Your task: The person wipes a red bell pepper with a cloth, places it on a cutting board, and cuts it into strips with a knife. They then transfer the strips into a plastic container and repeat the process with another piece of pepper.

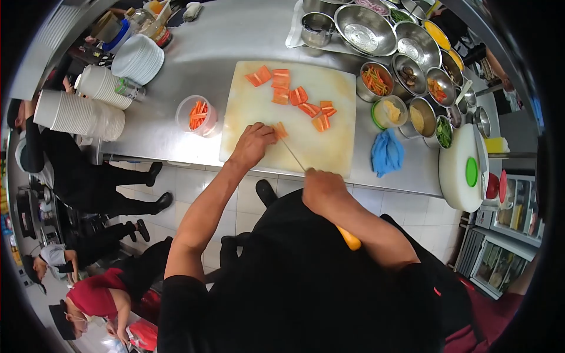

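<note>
My right hand (325, 191) is wrapped round the handle of a kitchen knife (294, 156) at the near edge of the white cutting board (247, 94). The blade slants up and left, its tip at cut strips of red pepper (280, 130). My left hand (256, 143) has its fingers bent and pressed together on the left end of those strips. Farther up the board lie several flat red pepper pieces (281, 77), skin or inner side up. Left of the board, a clear round tub (205, 127) holds red pepper strips (198, 115).
Steel bowls (365, 29) and pots of cut food crowd the back right. A blue cloth (387, 153) lies right of the board, near round white boards (462, 182). Stacked white bowls (79, 117) stand left. An orange handle (348, 238) shows below my right forearm. Other people work at left.
</note>
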`<action>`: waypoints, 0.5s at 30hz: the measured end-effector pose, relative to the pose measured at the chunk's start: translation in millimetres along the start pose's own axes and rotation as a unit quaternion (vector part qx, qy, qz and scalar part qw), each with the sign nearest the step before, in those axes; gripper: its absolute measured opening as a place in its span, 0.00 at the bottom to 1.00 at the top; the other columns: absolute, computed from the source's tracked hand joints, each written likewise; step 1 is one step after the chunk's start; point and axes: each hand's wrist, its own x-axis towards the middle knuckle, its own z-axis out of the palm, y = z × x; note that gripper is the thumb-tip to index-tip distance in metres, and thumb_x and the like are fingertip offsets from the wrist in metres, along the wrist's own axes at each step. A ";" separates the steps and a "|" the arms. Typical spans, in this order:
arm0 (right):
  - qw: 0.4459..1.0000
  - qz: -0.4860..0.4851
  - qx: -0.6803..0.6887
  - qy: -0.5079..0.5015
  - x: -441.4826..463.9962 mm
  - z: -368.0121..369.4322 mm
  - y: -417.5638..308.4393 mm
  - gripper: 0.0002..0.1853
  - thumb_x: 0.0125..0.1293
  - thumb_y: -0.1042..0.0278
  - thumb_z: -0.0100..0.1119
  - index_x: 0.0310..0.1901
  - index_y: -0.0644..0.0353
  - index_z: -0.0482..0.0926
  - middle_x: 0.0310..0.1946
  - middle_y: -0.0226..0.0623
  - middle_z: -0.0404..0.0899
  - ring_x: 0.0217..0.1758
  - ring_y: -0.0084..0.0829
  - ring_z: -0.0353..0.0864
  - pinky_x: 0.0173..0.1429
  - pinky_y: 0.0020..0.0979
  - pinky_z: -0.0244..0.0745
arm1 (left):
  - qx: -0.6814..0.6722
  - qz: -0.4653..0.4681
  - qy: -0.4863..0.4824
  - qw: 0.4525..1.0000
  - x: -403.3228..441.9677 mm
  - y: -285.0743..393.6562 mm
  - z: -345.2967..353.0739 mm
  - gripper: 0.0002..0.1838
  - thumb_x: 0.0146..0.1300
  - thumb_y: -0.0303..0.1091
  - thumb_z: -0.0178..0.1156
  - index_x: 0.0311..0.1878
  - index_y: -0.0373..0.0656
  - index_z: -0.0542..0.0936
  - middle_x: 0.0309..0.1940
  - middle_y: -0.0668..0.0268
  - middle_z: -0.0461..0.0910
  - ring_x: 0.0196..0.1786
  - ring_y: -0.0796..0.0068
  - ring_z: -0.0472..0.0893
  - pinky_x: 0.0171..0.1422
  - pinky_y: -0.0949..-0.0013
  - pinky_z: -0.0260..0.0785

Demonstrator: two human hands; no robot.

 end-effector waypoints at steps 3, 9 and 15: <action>1.000 0.008 0.004 -0.025 10.0 3.7 -1.4 0.09 0.57 0.72 0.53 0.36 0.68 0.76 0.32 0.56 0.82 0.37 0.51 0.84 0.45 0.47 0.78 | 0.000 -0.001 -0.003 1.000 -0.8 -0.9 1.0 0.14 0.47 0.17 0.56 0.35 0.44 0.84 0.44 0.67 0.82 0.50 0.62 0.77 0.56 0.63 0.68; 0.993 0.060 -0.007 -0.099 -31.4 -28.8 -4.8 0.10 0.60 0.72 0.52 0.38 0.69 0.79 0.34 0.55 0.84 0.40 0.50 0.86 0.46 0.44 0.80 | -0.018 0.005 0.034 0.999 -7.3 -6.6 8.1 0.13 0.47 0.18 0.58 0.35 0.43 0.84 0.41 0.67 0.82 0.48 0.62 0.78 0.56 0.62 0.69; 0.999 -0.004 0.000 -0.037 12.9 0.3 -1.0 0.10 0.59 0.71 0.53 0.37 0.68 0.80 0.34 0.54 0.84 0.39 0.49 0.86 0.45 0.44 0.80 | -0.015 0.007 0.031 0.999 -5.5 -1.9 7.0 0.11 0.49 0.18 0.57 0.34 0.43 0.84 0.42 0.66 0.82 0.49 0.63 0.78 0.57 0.62 0.68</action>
